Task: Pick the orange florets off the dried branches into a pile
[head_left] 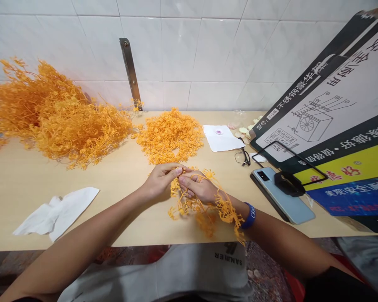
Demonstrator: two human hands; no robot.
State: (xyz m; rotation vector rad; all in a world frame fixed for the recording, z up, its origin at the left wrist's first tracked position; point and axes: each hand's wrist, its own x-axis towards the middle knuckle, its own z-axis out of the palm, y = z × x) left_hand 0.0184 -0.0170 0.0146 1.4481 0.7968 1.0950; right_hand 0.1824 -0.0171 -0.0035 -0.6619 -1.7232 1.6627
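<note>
A black sleeve [337,287] showed at lower right; beyond it, the left hand [160,178] and right hand [200,186], fingers curled closed, both gripped an orange sprig [225,207] over the surface [113,178], near an orange heap [173,136]

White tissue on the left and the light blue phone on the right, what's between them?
The left hand and right hand, gripping orange sprigs, lie between the white tissue and phone, as the head view shows.

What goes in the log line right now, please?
right hand: holding branching orange plant-like sprig | left hand: pinching same sprig | beyond hands: low, rounded orange sprig pile | far left: taller, bushy orange sprig heap
</note>
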